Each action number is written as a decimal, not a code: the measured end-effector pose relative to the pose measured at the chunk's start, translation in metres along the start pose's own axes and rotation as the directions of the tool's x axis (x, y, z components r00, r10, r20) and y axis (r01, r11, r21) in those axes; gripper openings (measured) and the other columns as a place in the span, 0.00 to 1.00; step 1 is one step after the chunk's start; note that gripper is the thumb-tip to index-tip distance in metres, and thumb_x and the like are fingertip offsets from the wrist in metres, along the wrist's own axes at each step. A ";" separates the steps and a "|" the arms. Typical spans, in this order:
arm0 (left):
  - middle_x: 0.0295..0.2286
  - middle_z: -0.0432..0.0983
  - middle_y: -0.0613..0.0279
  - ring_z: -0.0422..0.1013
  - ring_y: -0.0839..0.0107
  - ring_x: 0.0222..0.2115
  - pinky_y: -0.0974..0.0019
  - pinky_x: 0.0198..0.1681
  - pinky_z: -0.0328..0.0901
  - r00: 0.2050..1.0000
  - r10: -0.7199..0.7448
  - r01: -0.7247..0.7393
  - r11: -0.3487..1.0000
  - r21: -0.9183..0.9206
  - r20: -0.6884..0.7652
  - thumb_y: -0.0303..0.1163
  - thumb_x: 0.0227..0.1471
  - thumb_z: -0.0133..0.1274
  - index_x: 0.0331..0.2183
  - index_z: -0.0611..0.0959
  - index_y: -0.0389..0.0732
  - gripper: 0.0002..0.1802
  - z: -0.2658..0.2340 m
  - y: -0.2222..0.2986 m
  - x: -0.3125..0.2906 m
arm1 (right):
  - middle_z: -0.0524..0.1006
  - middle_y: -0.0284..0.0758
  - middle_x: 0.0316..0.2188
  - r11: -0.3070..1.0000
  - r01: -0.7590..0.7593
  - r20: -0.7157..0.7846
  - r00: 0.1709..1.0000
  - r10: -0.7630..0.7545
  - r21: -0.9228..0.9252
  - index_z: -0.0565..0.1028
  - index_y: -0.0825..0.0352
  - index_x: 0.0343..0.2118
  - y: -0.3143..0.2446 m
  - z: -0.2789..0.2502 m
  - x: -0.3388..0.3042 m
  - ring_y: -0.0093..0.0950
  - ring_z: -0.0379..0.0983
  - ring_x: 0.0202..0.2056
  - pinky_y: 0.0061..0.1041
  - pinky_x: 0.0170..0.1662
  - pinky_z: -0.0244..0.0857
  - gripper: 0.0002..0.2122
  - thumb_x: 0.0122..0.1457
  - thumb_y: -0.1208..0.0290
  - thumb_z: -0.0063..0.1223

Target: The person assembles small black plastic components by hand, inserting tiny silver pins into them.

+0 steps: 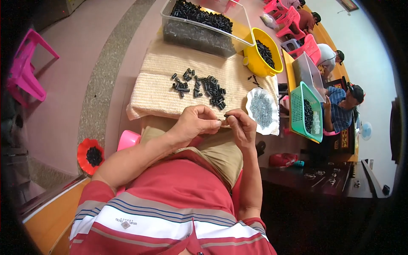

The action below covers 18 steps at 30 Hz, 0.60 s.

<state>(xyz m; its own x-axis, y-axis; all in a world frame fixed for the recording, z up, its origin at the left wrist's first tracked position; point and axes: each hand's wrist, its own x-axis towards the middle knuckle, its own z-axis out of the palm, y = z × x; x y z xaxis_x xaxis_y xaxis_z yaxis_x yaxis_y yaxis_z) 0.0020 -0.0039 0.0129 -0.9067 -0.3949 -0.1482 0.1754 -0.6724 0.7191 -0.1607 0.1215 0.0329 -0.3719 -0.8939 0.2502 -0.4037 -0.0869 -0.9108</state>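
Observation:
Just in front of the table edge, both my hands meet in a close pinch. My right hand [241, 128] grips a small black cylindrical piece [226, 115] between thumb and fingers. The thumb and fingertips of my left hand [196, 123] are pressed together beside it; what they hold, if anything, is too small to name. Beyond my hands, loose black cylindrical pieces [212, 88] lie in a pile on a cream towel [148, 95]. To the right stands a white scalloped dish [250, 104] full of small clear or silvery parts [263, 109].
At the table's back are a clear plastic bin [199, 40] and a yellow bucket [250, 59], both with black pieces. A green basket [297, 117] stands on a neighbouring table, near a seated person [340, 108]. A red bowl [85, 161] is at lower left, a pink stool [29, 76] farther left.

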 end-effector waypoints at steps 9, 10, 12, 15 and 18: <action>0.26 0.79 0.63 0.74 0.78 0.27 0.74 0.32 0.71 0.999 0.050 -0.049 0.995 0.089 0.001 0.24 0.52 0.61 0.31 0.79 0.37 0.06 0.001 0.000 -0.003 | 0.75 0.32 0.28 0.992 0.072 -0.003 0.997 -0.073 -0.100 0.75 0.71 0.33 -0.008 0.011 -0.004 0.20 0.71 0.30 0.19 0.35 0.64 0.05 0.63 0.75 0.53; 0.26 0.79 0.63 0.74 0.79 0.27 0.74 0.32 0.70 0.999 0.050 -0.049 0.995 0.083 -0.011 0.23 0.52 0.61 0.31 0.79 0.37 0.06 0.003 0.000 -0.002 | 0.75 0.32 0.28 0.992 0.071 -0.004 0.997 -0.071 -0.100 0.75 0.71 0.33 -0.007 0.011 -0.005 0.20 0.71 0.30 0.19 0.35 0.64 0.05 0.63 0.75 0.53; 0.27 0.79 0.64 0.74 0.79 0.27 0.74 0.32 0.70 0.999 0.049 -0.047 0.996 0.077 -0.022 0.23 0.52 0.61 0.31 0.79 0.37 0.06 0.003 -0.001 -0.001 | 0.75 0.33 0.27 0.995 0.054 -0.001 0.999 -0.054 -0.084 0.75 0.71 0.32 -0.004 0.011 -0.007 0.21 0.70 0.30 0.20 0.35 0.64 0.05 0.63 0.75 0.53; 0.27 0.79 0.64 0.73 0.80 0.27 0.75 0.31 0.70 0.998 0.065 -0.062 0.992 0.106 -0.023 0.23 0.51 0.61 0.31 0.79 0.37 0.06 0.001 -0.004 -0.001 | 0.75 0.33 0.27 0.998 0.031 -0.013 0.999 -0.031 -0.047 0.75 0.71 0.31 -0.004 0.013 -0.009 0.20 0.70 0.30 0.19 0.35 0.64 0.06 0.63 0.74 0.53; 0.26 0.78 0.66 0.72 0.81 0.27 0.76 0.30 0.69 0.993 0.118 -0.111 0.979 0.168 -0.027 0.23 0.50 0.62 0.31 0.79 0.37 0.07 0.001 -0.007 0.000 | 0.75 0.32 0.26 0.998 0.007 -0.008 1.000 -0.007 -0.058 0.75 0.71 0.30 -0.009 0.014 -0.008 0.20 0.70 0.29 0.18 0.34 0.63 0.06 0.63 0.74 0.54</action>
<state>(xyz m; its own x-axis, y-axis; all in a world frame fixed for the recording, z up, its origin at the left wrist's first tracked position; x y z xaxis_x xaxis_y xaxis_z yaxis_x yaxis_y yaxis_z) 0.0002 0.0014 0.0089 -0.8693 -0.4877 -0.0807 0.2083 -0.5093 0.8350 -0.1423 0.1239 0.0347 -0.3756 -0.8898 0.2591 -0.4542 -0.0670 -0.8884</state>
